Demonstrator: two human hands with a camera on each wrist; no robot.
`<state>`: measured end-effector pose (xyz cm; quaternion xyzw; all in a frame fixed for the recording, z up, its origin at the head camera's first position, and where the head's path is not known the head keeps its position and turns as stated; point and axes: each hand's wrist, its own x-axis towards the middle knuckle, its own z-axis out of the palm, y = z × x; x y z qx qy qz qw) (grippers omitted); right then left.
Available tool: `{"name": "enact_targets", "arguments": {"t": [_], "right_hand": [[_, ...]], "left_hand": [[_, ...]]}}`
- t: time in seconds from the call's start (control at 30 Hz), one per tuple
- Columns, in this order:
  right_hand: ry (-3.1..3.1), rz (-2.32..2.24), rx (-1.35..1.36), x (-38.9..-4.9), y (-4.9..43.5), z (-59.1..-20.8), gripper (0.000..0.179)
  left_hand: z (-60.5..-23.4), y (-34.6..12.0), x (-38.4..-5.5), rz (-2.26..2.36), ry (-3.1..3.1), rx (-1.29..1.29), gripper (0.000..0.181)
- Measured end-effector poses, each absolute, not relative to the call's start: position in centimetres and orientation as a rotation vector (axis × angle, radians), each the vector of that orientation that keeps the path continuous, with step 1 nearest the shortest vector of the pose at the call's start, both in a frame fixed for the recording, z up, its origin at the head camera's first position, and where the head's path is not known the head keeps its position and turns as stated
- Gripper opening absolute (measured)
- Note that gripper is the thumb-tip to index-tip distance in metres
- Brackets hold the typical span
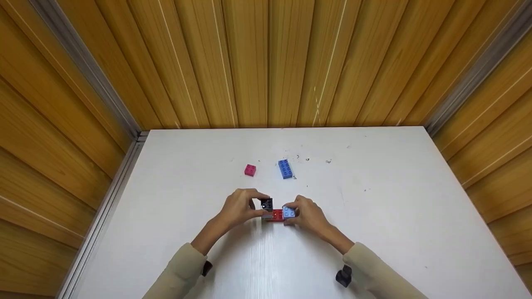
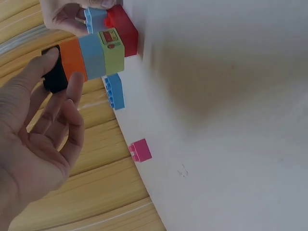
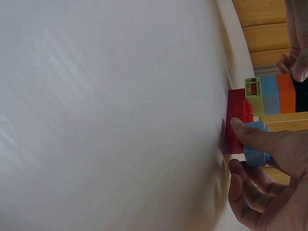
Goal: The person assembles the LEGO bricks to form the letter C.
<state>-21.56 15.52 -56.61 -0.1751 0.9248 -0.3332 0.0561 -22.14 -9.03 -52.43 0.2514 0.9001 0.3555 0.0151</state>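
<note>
A red brick [image 1: 277, 214] lies on the table with a stack on its left end: a light green brick with a printed picture [image 2: 114, 52], a grey-blue brick [image 2: 92, 57], an orange brick [image 3: 285, 94] and a black brick [image 1: 267, 203] on top. My left hand [image 1: 240, 206] pinches the black brick between thumb and fingers. At the red brick's right end, my right hand [image 1: 308, 214] grips a light blue brick [image 3: 255, 156], its thumb reaching onto the red brick's side. Whether the light blue brick is fully seated on the studs I cannot tell.
Beyond the hands, a small pink brick [image 1: 250, 170] and a longer blue brick [image 1: 285, 169] lie on the white table [image 1: 374, 216]. Wood-patterned walls [image 1: 266, 62] enclose the table's back and sides.
</note>
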Motion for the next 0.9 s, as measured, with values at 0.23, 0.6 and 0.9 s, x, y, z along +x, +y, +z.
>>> {"name": "enact_targets", "arguments": {"t": [0.23,0.6,0.9], "right_hand": [[2.816,-1.003,-0.535,-21.43,15.84,-56.39,0.043],[2.828,-1.011,-0.531,-21.23,15.32,-56.98,0.040],[2.737,-1.099,-0.625,-20.81,16.25,-57.09,0.048]], "left_hand": [[-52.45,-8.11,-21.76,1.003,2.911,0.822,0.036],[-52.92,-8.22,-21.80,0.990,2.947,0.816,0.037],[-52.70,-7.96,-21.50,0.882,2.995,0.831,0.038]]}}
